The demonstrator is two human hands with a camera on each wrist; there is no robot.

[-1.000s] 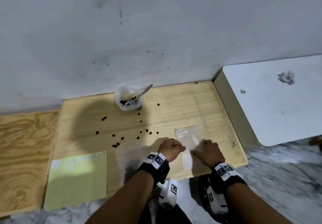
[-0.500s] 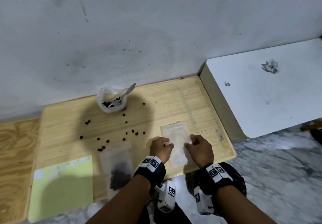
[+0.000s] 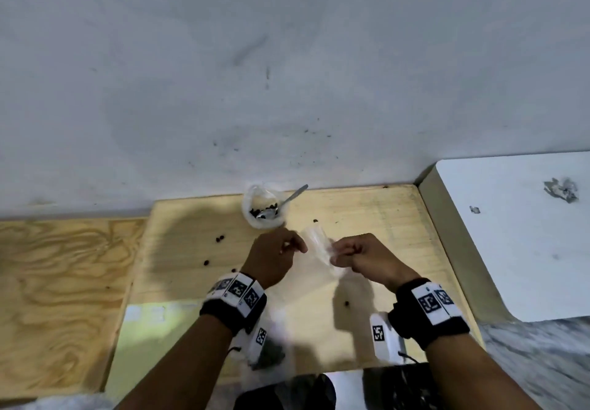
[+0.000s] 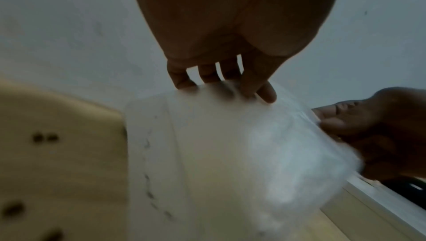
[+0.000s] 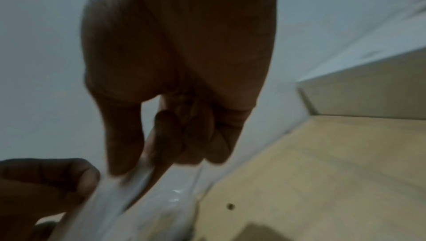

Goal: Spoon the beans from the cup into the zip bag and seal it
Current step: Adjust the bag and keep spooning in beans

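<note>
An empty clear zip bag (image 3: 314,242) hangs above the wooden board (image 3: 376,218), held up between both hands. My left hand (image 3: 295,247) pinches its left edge. In the left wrist view the thumb and fingers of the left hand (image 4: 255,90) sit along the top of the bag (image 4: 230,144). My right hand (image 3: 335,255) pinches the right edge, and the right wrist view shows the right hand (image 5: 129,163) closed on the bag's (image 5: 143,199) rim. Just beyond the hands stands the clear cup (image 3: 255,199) with dark beans and a metal spoon (image 3: 292,197).
Loose beans (image 3: 219,239) lie scattered on the board. A second bag holding beans (image 3: 271,353) lies near the front edge, half hidden by my left wrist. A green sheet (image 3: 153,314) lies front left, plywood (image 3: 64,282) further left, a white board (image 3: 526,234) to the right.
The bag lay flat on the board under both hands; now both hands have lifted it off the board and carried it closer to the cup.
</note>
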